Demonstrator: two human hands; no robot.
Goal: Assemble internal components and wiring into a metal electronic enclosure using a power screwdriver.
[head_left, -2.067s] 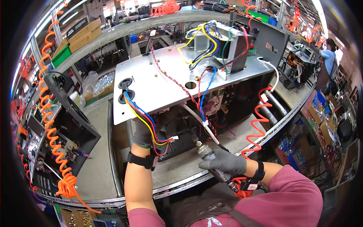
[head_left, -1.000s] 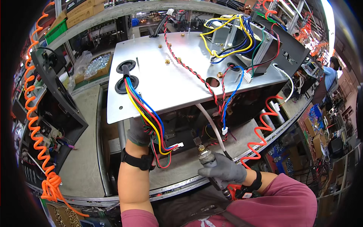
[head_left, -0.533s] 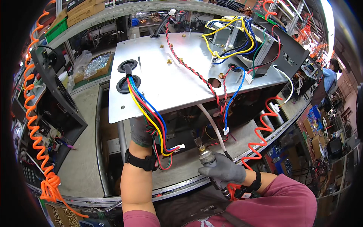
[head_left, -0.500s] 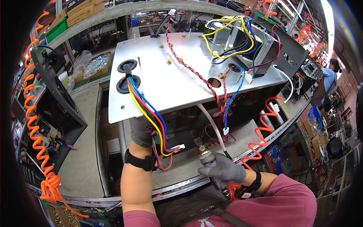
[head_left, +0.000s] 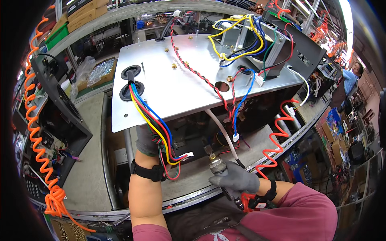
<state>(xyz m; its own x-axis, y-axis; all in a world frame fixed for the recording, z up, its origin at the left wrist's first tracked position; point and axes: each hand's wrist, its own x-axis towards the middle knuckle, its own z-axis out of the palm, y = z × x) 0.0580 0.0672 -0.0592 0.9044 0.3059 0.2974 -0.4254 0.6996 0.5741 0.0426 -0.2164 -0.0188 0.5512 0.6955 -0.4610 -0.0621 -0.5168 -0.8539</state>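
Note:
A pale metal panel (head_left: 161, 94) tops a dark equipment chassis (head_left: 263, 102) in front of me. My left hand (head_left: 146, 140), in a grey glove, reaches beneath the panel's near left edge; its fingers are hidden there. Beside that wrist hangs a bundle of coloured wires (head_left: 163, 130), coming from a black grommet and ending in a white connector (head_left: 186, 156). My right hand (head_left: 243, 178), also gloved, is closed around an air screwdriver (head_left: 217, 164). The tool's tip points up toward the chassis's open front, apart from the panel.
Twisted red-black wires (head_left: 193, 72) and yellow-blue wires (head_left: 257, 40) lie across the panel. Orange coiled hoses (head_left: 34, 136) hang at left and right. Another dark housing (head_left: 60, 96) stands on the left. A co-worker (head_left: 350, 80) is far right.
The view has shifted slightly, and the panel sits a little farther left in it. Both hands keep nearly the same pose. The co-worker's head has turned.

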